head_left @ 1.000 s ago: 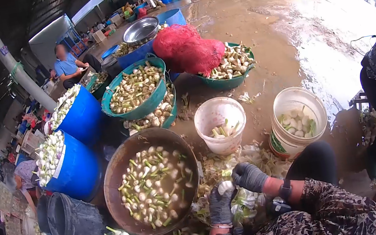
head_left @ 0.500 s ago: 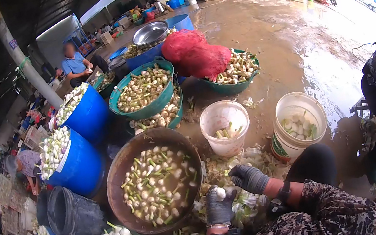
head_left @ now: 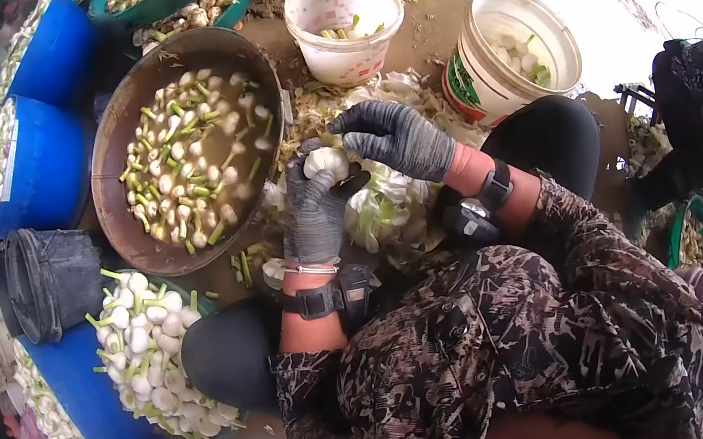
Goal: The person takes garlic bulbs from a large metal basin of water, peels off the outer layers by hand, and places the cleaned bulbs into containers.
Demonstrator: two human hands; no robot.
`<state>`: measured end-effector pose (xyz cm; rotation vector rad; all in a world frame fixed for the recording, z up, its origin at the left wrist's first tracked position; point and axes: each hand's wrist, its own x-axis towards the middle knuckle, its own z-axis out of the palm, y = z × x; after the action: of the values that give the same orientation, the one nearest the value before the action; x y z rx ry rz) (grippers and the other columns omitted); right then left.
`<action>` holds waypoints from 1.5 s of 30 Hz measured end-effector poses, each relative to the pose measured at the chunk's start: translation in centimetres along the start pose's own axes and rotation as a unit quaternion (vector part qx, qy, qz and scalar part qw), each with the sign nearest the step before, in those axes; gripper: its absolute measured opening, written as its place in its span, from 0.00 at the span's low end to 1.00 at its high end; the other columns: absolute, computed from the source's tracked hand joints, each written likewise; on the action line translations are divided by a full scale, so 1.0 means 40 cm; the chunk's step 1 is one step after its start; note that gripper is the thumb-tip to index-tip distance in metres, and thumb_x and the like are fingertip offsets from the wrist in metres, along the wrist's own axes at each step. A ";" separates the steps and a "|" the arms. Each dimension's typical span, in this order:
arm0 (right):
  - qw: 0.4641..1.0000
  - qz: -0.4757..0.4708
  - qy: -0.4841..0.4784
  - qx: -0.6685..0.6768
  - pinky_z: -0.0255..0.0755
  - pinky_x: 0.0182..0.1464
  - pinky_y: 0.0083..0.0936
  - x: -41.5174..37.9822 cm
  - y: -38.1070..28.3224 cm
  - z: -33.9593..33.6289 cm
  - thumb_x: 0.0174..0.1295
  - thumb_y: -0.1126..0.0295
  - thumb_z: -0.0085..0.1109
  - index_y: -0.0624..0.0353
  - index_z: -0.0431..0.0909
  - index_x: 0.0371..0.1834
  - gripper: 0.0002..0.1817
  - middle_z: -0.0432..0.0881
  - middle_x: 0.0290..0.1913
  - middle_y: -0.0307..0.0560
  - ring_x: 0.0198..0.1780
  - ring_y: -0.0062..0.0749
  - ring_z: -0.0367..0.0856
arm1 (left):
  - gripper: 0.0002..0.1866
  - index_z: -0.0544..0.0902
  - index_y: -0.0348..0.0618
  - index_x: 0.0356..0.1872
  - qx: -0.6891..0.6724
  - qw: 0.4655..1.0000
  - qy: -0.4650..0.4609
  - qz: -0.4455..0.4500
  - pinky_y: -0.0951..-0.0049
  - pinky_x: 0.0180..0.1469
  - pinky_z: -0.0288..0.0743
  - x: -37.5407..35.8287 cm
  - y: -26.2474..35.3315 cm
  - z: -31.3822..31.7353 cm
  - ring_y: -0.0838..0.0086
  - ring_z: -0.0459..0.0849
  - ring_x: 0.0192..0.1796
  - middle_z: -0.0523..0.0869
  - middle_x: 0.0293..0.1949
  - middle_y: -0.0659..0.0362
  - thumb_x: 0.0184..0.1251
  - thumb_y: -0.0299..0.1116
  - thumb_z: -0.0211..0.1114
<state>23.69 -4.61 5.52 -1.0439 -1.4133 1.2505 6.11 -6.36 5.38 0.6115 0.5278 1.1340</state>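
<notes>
In a grey glove, my left hand (head_left: 313, 217) is closed around a white garlic bulb (head_left: 326, 165), held in front of me. My right hand (head_left: 401, 140), gloved too, has its fingers bent in at the top of the bulb, pinching around its stem end; the fingertips partly hide what they grip. Below the hands lies a heap of garlic peelings (head_left: 391, 203). To the left stands a wide brown tub (head_left: 113, 210) of murky water with garlic bulbs floating in it. Peeled garlic bulbs (head_left: 149, 349) are piled beside my left knee.
A white bucket (head_left: 352, 64) and a larger tilted bucket (head_left: 471, 71) with some garlic inside stand ahead. Blue barrels (head_left: 47, 170) full of garlic and black buckets (head_left: 65, 275) line the left. Another person (head_left: 698, 102) is at the right edge, near a green basket (head_left: 681, 232).
My view has tipped down, so the background is gone. My right hand has come in from beside the left hand to the bulb, which the left hand still holds.
</notes>
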 end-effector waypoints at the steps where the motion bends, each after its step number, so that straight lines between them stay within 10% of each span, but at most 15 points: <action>1: 1.000 0.000 0.003 -0.001 0.75 0.48 0.26 0.001 -0.006 0.001 0.65 0.63 0.63 0.63 0.79 0.50 0.16 0.84 0.40 0.41 0.41 0.20 0.79 | 0.12 0.74 0.42 0.50 0.000 1.000 -0.003 -0.002 0.65 0.51 0.81 0.001 -0.003 -0.001 0.68 0.80 0.47 0.79 0.46 0.54 0.66 0.27 0.57; 7: 0.960 -0.049 0.010 -0.275 0.77 0.40 0.34 0.006 -0.085 0.015 0.57 0.59 0.67 0.56 0.83 0.39 0.13 0.84 0.34 0.51 0.37 0.46 0.83 | 0.15 0.73 0.40 0.52 0.294 0.953 0.076 0.015 0.76 0.52 0.76 0.026 -0.011 0.001 0.78 0.79 0.46 0.80 0.45 0.60 0.66 0.24 0.62; 10: 0.959 -0.100 0.033 -0.264 0.74 0.32 0.29 0.007 -0.057 0.004 0.58 0.69 0.67 0.60 0.82 0.37 0.08 0.82 0.27 0.47 0.26 0.32 0.80 | 0.16 0.73 0.40 0.53 0.333 0.937 0.068 0.075 0.76 0.53 0.76 0.023 -0.022 -0.011 0.77 0.79 0.47 0.80 0.46 0.61 0.66 0.24 0.63; 21: 0.854 0.063 0.129 -0.500 0.76 0.41 0.38 0.062 0.074 -0.166 0.58 0.67 0.60 0.61 0.79 0.35 0.08 0.83 0.32 0.56 0.36 0.51 0.82 | 0.26 0.70 0.46 0.63 0.059 0.997 -0.050 0.030 0.61 0.55 0.78 0.018 -0.033 0.003 0.69 0.78 0.53 0.76 0.54 0.58 0.65 0.39 0.67; 28: 0.923 -0.212 0.024 -0.320 0.76 0.47 0.39 0.010 -0.062 -0.094 0.57 0.67 0.64 0.52 0.82 0.44 0.11 0.82 0.40 0.49 0.44 0.49 0.81 | 0.40 0.61 0.40 0.69 0.094 0.995 -0.034 -0.023 0.63 0.62 0.73 0.025 -0.025 0.032 0.66 0.78 0.56 0.78 0.54 0.53 0.59 0.43 0.71; 33: 0.894 -0.239 -0.028 -0.377 0.75 0.44 0.37 0.001 -0.082 -0.068 0.53 0.66 0.67 0.56 0.81 0.37 0.10 0.80 0.37 0.46 0.42 0.45 0.79 | 0.41 0.60 0.42 0.69 0.133 0.987 -0.086 -0.021 0.67 0.64 0.70 0.044 -0.037 0.024 0.68 0.76 0.60 0.75 0.60 0.52 0.55 0.36 0.71; 42: 0.948 0.017 -0.035 -0.317 0.75 0.39 0.34 -0.006 -0.039 -0.047 0.57 0.66 0.64 0.60 0.79 0.34 0.09 0.82 0.33 0.53 0.37 0.50 0.81 | 0.40 0.59 0.42 0.70 0.414 0.900 -0.136 -0.012 0.69 0.68 0.63 0.039 -0.039 -0.023 0.67 0.69 0.65 0.71 0.62 0.54 0.52 0.25 0.63; 45: 0.959 0.066 -0.034 -0.275 0.75 0.41 0.29 -0.004 -0.010 -0.061 0.63 0.67 0.61 0.62 0.79 0.38 0.09 0.83 0.34 0.50 0.36 0.36 0.82 | 0.41 0.56 0.41 0.71 0.472 0.864 -0.161 0.063 0.67 0.69 0.62 0.041 -0.049 -0.025 0.66 0.68 0.66 0.69 0.63 0.52 0.52 0.23 0.62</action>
<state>26.10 -4.37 5.99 -1.4980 -1.8266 1.0088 7.31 -5.21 3.19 1.6799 0.7504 0.8091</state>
